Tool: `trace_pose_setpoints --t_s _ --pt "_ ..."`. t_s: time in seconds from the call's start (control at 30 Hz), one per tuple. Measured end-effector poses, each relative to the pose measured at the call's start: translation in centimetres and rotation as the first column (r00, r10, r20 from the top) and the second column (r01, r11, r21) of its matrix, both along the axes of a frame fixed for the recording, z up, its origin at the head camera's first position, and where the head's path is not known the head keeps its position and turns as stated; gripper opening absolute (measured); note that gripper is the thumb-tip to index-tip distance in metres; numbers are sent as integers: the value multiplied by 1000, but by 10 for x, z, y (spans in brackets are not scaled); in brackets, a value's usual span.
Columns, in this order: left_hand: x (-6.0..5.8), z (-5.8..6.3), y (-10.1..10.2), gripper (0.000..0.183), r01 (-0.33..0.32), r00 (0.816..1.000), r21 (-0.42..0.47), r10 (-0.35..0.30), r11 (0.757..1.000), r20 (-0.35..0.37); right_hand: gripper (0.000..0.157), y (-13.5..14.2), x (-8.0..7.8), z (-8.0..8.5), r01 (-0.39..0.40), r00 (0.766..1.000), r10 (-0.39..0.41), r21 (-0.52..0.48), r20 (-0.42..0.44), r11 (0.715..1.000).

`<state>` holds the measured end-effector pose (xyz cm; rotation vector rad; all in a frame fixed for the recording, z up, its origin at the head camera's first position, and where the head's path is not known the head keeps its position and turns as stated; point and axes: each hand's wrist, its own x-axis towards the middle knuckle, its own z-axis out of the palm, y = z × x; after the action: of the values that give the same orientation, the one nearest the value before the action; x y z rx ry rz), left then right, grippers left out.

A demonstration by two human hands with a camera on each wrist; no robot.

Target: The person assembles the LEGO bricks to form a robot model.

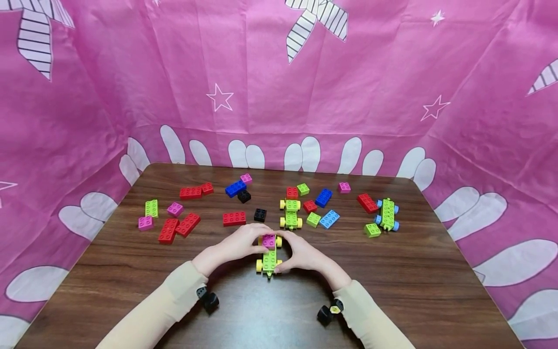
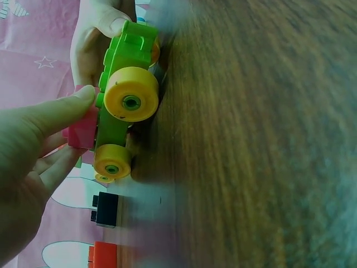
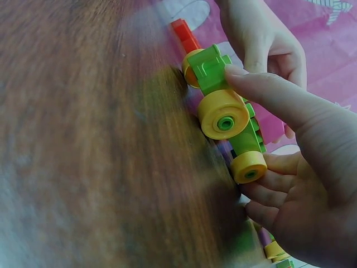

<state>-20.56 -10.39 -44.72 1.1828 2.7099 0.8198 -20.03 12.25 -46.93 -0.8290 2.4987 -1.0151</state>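
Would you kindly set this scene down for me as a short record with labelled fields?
First hold: left hand pinches pink brick between thumb and fingers
Second hold: right hand grips green base with yellow wheels, thumb at its near end
Brick position: at the base's far end; whether fully seated cannot be told
Other bases: second yellow-wheeled base just beyond; blue-wheeled base farther right
Loose bricks: black brick and red brick beyond the left hand, others scattered
Surface: brown table
Backdrop: pink cloth with stars
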Motion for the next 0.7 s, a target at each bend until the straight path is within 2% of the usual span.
trace_pose_setpoints --t_s 0.3,0.7 --pt "1 6 -4 41 -19 1000 53 19 998 -5 97 1 -1 -2 -7 1000 7 6 -16 1000" --pt "0 5 -4 31 -25 1000 52 26 998 -13 97 0 0 0 -1 1000 1 5 -15 1000"
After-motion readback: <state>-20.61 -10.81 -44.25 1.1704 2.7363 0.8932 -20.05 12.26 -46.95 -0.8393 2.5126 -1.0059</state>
